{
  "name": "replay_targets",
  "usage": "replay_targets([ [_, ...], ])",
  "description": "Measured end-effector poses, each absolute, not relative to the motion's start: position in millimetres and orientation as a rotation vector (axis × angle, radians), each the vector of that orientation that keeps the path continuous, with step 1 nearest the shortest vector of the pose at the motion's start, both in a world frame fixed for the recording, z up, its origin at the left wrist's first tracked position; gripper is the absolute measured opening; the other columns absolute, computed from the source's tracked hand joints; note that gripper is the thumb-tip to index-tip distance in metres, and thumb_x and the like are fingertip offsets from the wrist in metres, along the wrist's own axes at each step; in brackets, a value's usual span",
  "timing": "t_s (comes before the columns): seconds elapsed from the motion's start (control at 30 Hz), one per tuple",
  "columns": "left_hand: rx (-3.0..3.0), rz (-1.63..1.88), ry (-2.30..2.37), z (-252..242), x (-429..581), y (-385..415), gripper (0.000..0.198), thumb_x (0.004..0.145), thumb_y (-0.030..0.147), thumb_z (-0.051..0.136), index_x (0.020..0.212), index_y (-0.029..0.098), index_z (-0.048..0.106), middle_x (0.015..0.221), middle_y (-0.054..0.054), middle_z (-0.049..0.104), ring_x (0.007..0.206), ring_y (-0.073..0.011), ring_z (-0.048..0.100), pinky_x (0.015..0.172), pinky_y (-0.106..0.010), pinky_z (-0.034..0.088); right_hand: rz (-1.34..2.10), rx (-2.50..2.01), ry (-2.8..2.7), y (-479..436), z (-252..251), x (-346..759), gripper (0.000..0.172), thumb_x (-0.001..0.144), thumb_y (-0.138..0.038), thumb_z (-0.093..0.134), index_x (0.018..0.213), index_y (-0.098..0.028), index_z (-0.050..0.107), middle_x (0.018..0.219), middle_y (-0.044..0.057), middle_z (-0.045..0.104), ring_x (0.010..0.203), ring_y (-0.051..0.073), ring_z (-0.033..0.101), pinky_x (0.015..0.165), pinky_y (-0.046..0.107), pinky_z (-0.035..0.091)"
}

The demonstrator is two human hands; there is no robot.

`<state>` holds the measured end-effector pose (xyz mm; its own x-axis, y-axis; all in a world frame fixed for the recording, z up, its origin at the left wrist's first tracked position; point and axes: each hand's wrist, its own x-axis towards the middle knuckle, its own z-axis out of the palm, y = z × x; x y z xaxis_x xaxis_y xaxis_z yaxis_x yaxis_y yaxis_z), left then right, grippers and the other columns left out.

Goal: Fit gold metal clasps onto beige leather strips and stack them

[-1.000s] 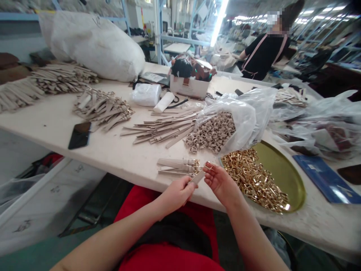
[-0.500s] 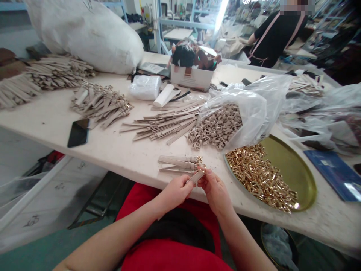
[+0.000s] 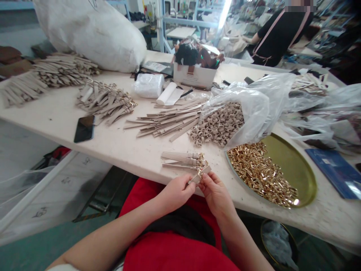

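Between my hands, at the front edge of the table, is a beige strap (image 3: 206, 170) with a small gold-coloured buckle on it. My left hand (image 3: 179, 191) is closed on the strap's lower-left part. The fingers of my right hand (image 3: 216, 190) pinch it by the buckle, and one strap end sticks out up and to the right. Just behind them lies a small row of similar straps (image 3: 180, 158) with gold fittings at their right ends. To the right, a gold-coloured tray (image 3: 296, 162) carries a heap of gold metal fittings (image 3: 259, 175).
Beige loops (image 3: 218, 126) spill from a clear plastic bag (image 3: 262, 99). Loose strips (image 3: 166, 122) lie left of them. A phone (image 3: 84, 128), strap piles (image 3: 105, 101), a white box (image 3: 194, 76), a large white sack (image 3: 96, 34) and a blue folder (image 3: 332, 171) are around. A person (image 3: 279, 35) stands beyond.
The strap's end now extends past the buckle toward the upper right, where before it stopped about at the buckle. My right fingers have shifted slightly along it. The whole view has moved a little.
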<state>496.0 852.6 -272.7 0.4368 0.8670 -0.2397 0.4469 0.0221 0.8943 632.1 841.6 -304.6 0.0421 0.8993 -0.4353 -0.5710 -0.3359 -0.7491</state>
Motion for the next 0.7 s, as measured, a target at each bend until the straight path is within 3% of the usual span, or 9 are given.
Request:
replay_targets([
  [0.17,1.530,0.559,1.108,-274.6,492.4,848.3,0.020,0.085,0.030,0.037,0.073,0.016,0.046,0.057,0.004,0.045,0.055,-0.0098,0.041,0.053,-0.021,0.032,1.555,-1.133,-0.587,827.7,-303.9,623.4,0.020,0.067,-0.031,0.068,0.082,-0.021,0.060,0.079,-0.003,0.063,0.069,0.011,0.055,0.069,0.025,0.044],
  [0.4,1.271,0.506,1.036,-281.3,490.7,843.9,0.023,0.083,0.035,0.039,0.072,0.016,0.045,0.047,0.008,0.037,0.039,-0.0054,0.031,0.041,-0.018,0.027,1.362,-1.304,-0.892,820.0,-302.0,628.0,0.021,0.076,-0.038,0.058,0.068,-0.019,0.055,0.060,-0.004,0.050,0.058,0.010,0.045,0.059,0.022,0.039],
  [0.57,1.192,0.492,1.087,-286.1,493.6,839.7,0.025,0.081,0.039,0.039,0.071,0.017,0.042,0.049,0.007,0.043,0.035,-0.0052,0.035,0.036,-0.016,0.026,1.273,-1.337,-1.057,816.4,-304.3,628.0,0.018,0.078,-0.037,0.054,0.077,-0.019,0.057,0.070,-0.002,0.057,0.067,0.012,0.051,0.066,0.025,0.042],
  [0.7,1.221,0.530,1.088,-290.4,493.5,837.8,0.024,0.080,0.037,0.041,0.069,0.016,0.044,0.055,0.005,0.047,0.038,-0.0047,0.038,0.038,-0.017,0.029,1.168,-1.388,-1.170,811.4,-309.8,627.2,0.016,0.079,-0.035,0.053,0.079,-0.019,0.055,0.070,-0.001,0.058,0.063,0.013,0.052,0.061,0.025,0.042],
])
